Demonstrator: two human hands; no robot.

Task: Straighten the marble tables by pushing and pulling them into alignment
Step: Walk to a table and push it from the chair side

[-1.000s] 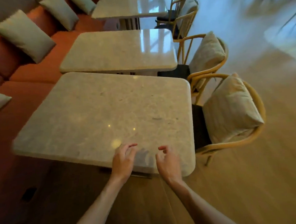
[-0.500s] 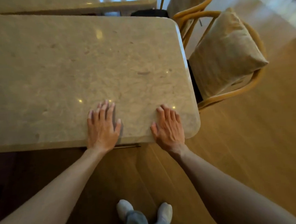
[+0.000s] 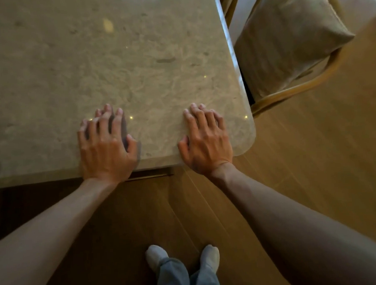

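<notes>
Your left hand and right hand both lie flat on the marble tabletop at its near edge, the right one close to the near right corner. Neither grip clasps anything; fingers are extended, palms pressing down. A cushioned chair sits just beside the tabletop's right edge.

bare forearms, no sleeves, lt blue-grey trousers, pale socks, no shoes
</notes>
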